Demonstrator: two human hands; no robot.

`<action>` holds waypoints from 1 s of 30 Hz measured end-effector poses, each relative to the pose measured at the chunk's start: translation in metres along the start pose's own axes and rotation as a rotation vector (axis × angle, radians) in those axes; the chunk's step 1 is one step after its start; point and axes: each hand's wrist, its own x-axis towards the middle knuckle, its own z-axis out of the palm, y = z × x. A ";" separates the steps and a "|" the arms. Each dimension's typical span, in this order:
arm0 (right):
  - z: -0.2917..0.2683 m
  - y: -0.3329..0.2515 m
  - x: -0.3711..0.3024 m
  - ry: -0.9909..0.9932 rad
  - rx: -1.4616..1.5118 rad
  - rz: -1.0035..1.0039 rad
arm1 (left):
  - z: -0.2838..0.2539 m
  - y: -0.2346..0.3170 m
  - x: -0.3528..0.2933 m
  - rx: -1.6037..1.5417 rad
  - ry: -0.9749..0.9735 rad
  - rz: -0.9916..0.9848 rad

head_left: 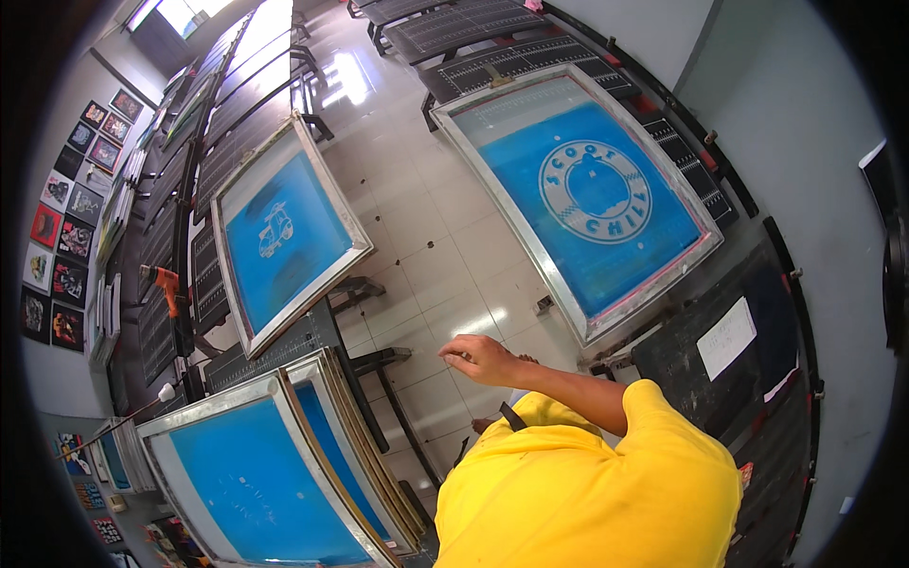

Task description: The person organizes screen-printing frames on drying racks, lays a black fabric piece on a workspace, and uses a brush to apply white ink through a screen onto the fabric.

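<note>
My right hand (483, 361) hangs over the aisle in front of my yellow shirt, its fingers loosely bent and apart, with nothing in it. Out of sight is my left hand. Nearest on the right, a screen printing frame (565, 310) with blue mesh and a round pale design lies across a black printing table. Across the aisle, another screen printing frame (358, 248) with a pale scooter design rests on the left tables. Several more blue screens (204, 464) stand stacked at the lower left, their wooden and metal edges showing.
Long black printing tables (473, 28) with marked tops line both sides of the tiled aisle (407, 199). A white sheet of paper (727, 339) lies on the right table. An orange heat gun (168, 287) stands at the left. Framed prints (71, 222) hang on the left wall.
</note>
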 end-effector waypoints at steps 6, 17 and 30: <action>-0.013 0.013 -0.011 -0.018 -0.051 0.013 | -0.011 -0.007 0.014 0.020 -0.011 0.024; -0.019 0.005 -0.013 -0.113 -0.044 0.029 | -0.028 0.014 0.012 -0.180 0.025 -0.013; -0.011 -0.005 0.000 -0.208 -0.049 0.061 | -0.036 0.010 0.004 -0.162 0.015 0.027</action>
